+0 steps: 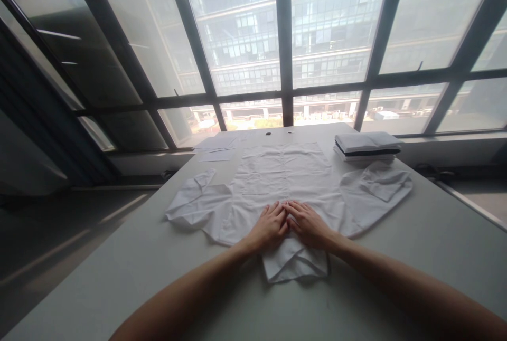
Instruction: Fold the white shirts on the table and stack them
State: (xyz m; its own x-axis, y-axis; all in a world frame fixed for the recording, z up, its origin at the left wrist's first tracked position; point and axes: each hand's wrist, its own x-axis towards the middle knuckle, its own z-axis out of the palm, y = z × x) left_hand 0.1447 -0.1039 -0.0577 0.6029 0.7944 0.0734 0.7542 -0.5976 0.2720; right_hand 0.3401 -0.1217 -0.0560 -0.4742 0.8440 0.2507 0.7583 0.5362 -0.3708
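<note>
- The fingers (274, 210) of the left hand (270, 226) lie flat and slightly parted on the shirt (283, 172); those of the right hand (309, 225) do likewise. The two hands meet, or nearly meet, at the inner fingertips. Whether any cloth is caught under the palms or thumbs, I cannot tell.
- A likely fault is fresh creasing: if both palms pressed down while sliding, the thin cloth could ruck up ahead of the fingers.
- Uneven pressure could also pull the shirt askew, since its body already looks rippled.
- The left sleeve (194, 198) looks crumpled, and the right sleeve (376, 188) is doubled over near its end; pressed as they are, either might take a hard crease.
- If the shirt were dragged to the right, the right sleeve could bump the folded pile (366, 144) just beyond it.
- The shirt lies on the table (439, 256), mostly beyond the fingertips. Both sleeves reach out to the sides, and a narrow, rumpled end (296, 264) lies on the near side of the hands.
</note>
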